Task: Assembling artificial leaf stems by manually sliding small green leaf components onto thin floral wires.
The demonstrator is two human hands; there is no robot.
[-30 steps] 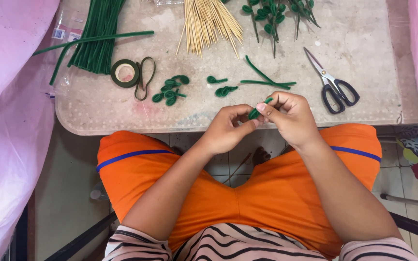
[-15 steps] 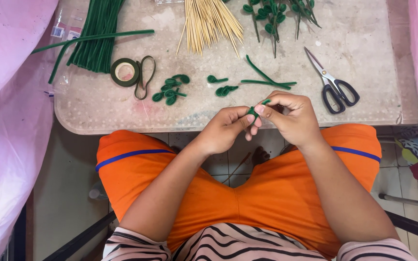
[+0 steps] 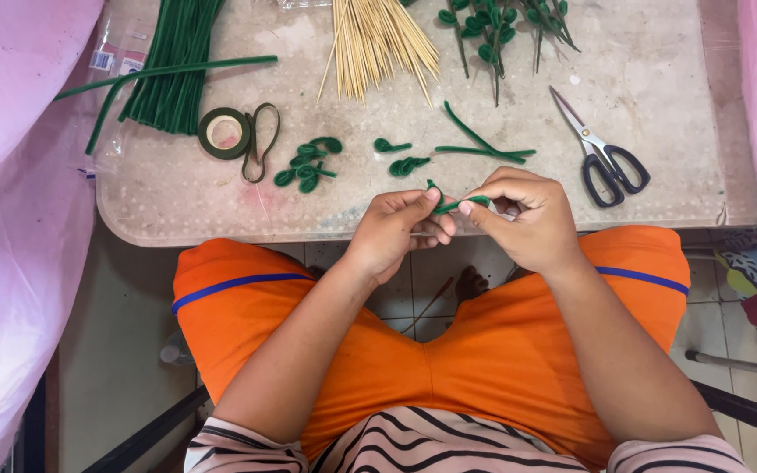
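1. The left hand (image 3: 396,232) and right hand (image 3: 523,219) meet just over the near edge of the surface (image 3: 659,105), both pinching a short green pipe cleaner piece (image 3: 453,203) between thumb and fingertips.
2. At 10 o'clock from the hands lies a roll of green tape (image 3: 224,133) with a loose tail.
3. At 11 o'clock sits a bundle of green pipe cleaners (image 3: 173,61), lying on a clear plastic package with a small white label (image 3: 102,60).
4. At 12 o'clock are the bamboo skewers (image 3: 374,39).
5. At 2 o'clock lie black-handled scissors (image 3: 602,158).
6. Small bent green leaf shapes (image 3: 308,162) lie between tape and hands.
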